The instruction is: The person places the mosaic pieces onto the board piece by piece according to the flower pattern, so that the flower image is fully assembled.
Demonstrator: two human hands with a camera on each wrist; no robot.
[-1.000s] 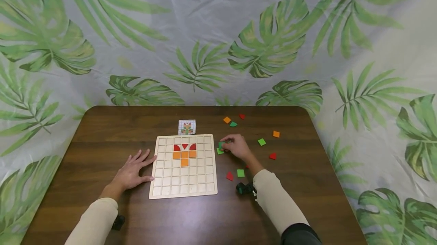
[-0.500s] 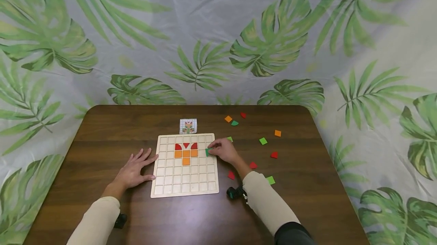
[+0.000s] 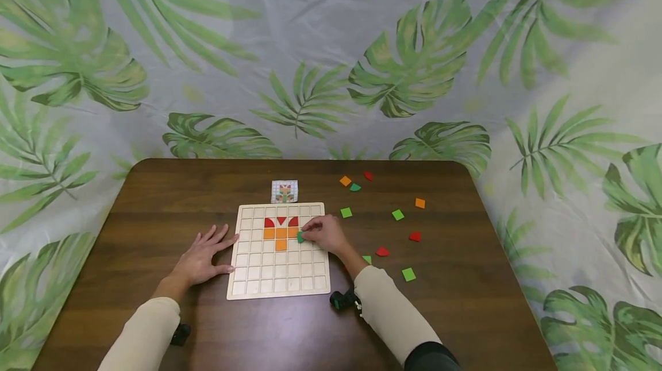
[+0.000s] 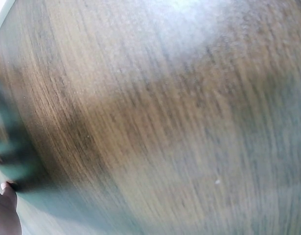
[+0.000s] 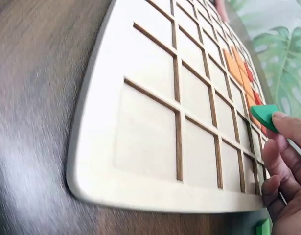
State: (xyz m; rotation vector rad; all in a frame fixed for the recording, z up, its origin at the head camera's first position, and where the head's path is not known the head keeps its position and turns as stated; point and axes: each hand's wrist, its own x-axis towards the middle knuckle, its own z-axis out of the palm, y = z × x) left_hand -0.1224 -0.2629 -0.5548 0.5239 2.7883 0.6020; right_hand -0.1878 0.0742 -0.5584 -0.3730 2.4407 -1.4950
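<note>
My right hand [image 3: 326, 234] pinches a dark green tile [image 5: 265, 115] between thumb and fingers, over the right part of the wooden grid board [image 3: 280, 271]. The tile has a curved edge and hangs tilted close to the orange tiles [image 3: 281, 233] in the board. Above those orange squares sit several red tiles [image 3: 281, 220]. My left hand [image 3: 201, 259] rests at the board's left edge with its fingers spread, the thumb and a fingertip touching the rim. In the left wrist view only a bit of the hand [image 4: 7, 215] shows at the lower left.
Behind the board lies a small pattern card [image 3: 284, 192]. Loose tiles are scattered on the right of the wooden table [image 3: 439, 302]: light green squares [image 3: 408, 274], red pieces [image 3: 415, 236], orange squares [image 3: 420, 203] and a dark green piece [image 3: 354, 187]. A leaf-print cloth [image 3: 310, 43] hangs behind.
My right hand has carried the dark green tile leftward from beside the board to over the cells by the orange squares. The left hand has stayed at the board's edge.
</note>
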